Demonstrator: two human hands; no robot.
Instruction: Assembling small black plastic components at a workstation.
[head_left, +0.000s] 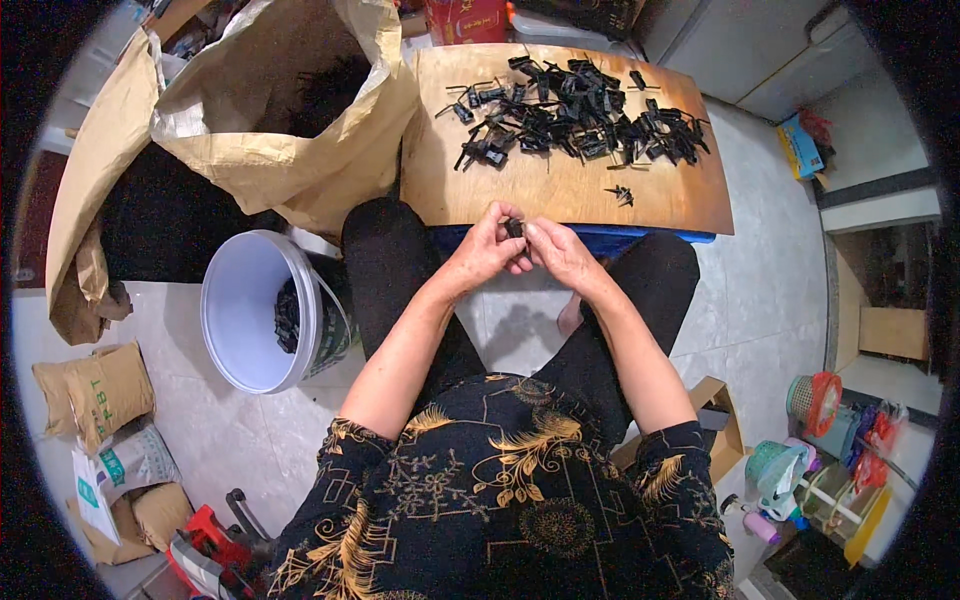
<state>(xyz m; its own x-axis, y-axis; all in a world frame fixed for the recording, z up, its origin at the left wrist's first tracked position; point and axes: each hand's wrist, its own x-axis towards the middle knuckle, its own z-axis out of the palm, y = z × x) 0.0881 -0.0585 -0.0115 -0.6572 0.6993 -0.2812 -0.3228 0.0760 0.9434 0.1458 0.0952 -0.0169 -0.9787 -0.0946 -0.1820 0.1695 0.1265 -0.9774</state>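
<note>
My left hand (487,247) and my right hand (560,252) meet just in front of a wooden board (560,185), above my lap. Both pinch one small black plastic part (514,228) between their fingertips. A heap of similar black plastic parts (575,112) lies spread over the far half of the board. One stray small black piece (622,193) sits alone nearer the board's front right.
A white bucket (245,310) with black parts inside leans at my left knee. A big open brown paper sack (285,110) stands beyond it. More paper bags (95,395) lie at the far left. A cardboard box (718,425) and coloured clutter (830,450) sit at right.
</note>
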